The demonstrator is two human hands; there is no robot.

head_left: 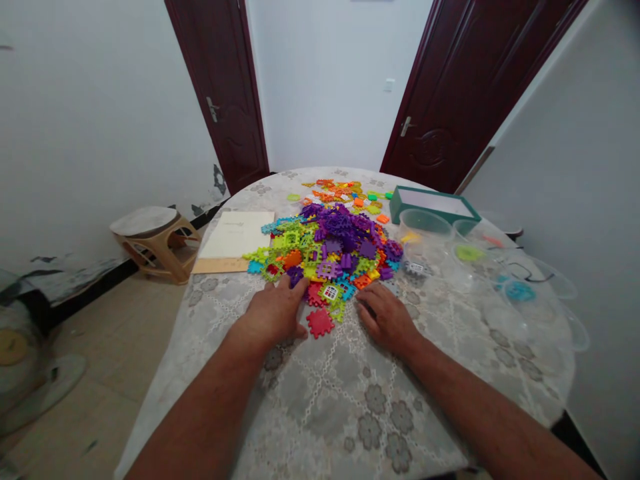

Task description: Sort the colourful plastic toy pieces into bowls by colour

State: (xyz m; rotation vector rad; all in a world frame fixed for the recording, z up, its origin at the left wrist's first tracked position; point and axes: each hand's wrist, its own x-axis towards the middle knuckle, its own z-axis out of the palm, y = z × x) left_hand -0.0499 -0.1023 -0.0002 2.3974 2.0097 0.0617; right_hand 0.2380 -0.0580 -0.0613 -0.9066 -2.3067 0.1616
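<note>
A big heap of plastic interlocking building pieces (345, 230) in purple, lime, orange, blue and red lies on the table. At its near left edge is my left hand (277, 308), palm down with fingers apart, the fingertips touching a dark purple piece (295, 275). My right hand (387, 315) rests at the near right edge, its fingers loosely bent with a gap between them and no piece visible in them. Between the hands lie a red square piece (320, 323) and a lime piece with a white window (331, 293).
The round table has a patterned cloth (320, 413). Left of the heap lies a cream board or folder (235, 235). A green box (435, 203) and clear plastic tubs (427, 230), some with pieces inside, stand right. Eyeglasses (530, 272) lie among them. A stool (157, 243) stands left.
</note>
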